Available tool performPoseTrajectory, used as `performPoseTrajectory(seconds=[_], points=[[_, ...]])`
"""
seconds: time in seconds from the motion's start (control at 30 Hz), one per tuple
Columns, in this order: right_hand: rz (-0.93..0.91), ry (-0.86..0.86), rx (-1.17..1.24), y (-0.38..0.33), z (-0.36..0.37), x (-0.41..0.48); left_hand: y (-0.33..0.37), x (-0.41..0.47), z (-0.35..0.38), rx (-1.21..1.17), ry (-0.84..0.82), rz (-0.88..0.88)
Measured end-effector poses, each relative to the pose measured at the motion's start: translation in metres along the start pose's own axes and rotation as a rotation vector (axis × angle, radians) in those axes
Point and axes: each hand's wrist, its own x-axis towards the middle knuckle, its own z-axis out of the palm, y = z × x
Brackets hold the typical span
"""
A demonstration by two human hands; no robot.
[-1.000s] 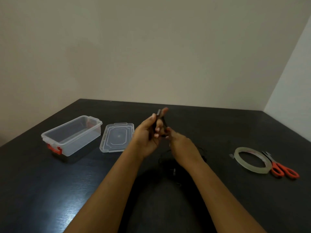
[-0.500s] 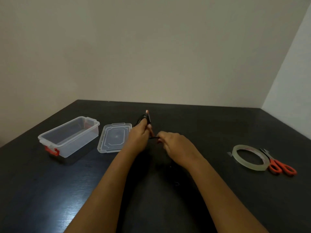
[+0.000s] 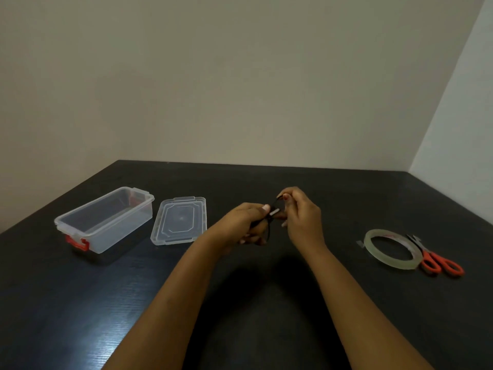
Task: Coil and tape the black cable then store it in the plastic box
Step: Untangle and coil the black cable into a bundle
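Observation:
Both hands meet above the middle of the black table point(image 3: 346, 198). My left hand point(image 3: 244, 222) grips the thin black cable point(image 3: 273, 212), whose coiled part is mostly hidden in the fist. My right hand point(image 3: 301, 217) pinches a strand of the same cable just above and to the right. A loop hangs down below the left fingers and is hard to make out against the dark table. The clear plastic box point(image 3: 106, 220) with red latches stands open at the left, and its clear lid point(image 3: 180, 220) lies flat beside it.
A roll of clear tape point(image 3: 390, 248) lies at the right, with orange-handled scissors point(image 3: 437, 261) touching its right side. Beige walls close the table's far and right edges.
My right hand has risen from low beside the left hand to above and right of it, carrying a strand of cable around. The left hand has turned and lowered slightly.

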Motion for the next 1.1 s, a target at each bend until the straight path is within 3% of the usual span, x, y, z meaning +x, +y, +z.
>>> performPoseTrajectory(seconds=[0.2,0.4,0.53,1.1], points=[[0.262,-0.215,0.218,-0.004,0.013,-0.008,-0.005,0.005,-0.004,-0.535,0.087,0.129],[0.488,-0.399,0.562,-0.024,0.021,-0.014,-0.012,0.010,-0.005,-0.713,0.244,0.183],[0.618,-0.380,0.709,-0.027,0.017,-0.014,-0.012,0.009,-0.004,-0.737,0.240,0.186],[0.483,-0.484,0.542,-0.019,0.010,-0.009,-0.021,0.014,-0.007,-0.830,0.186,0.147]])
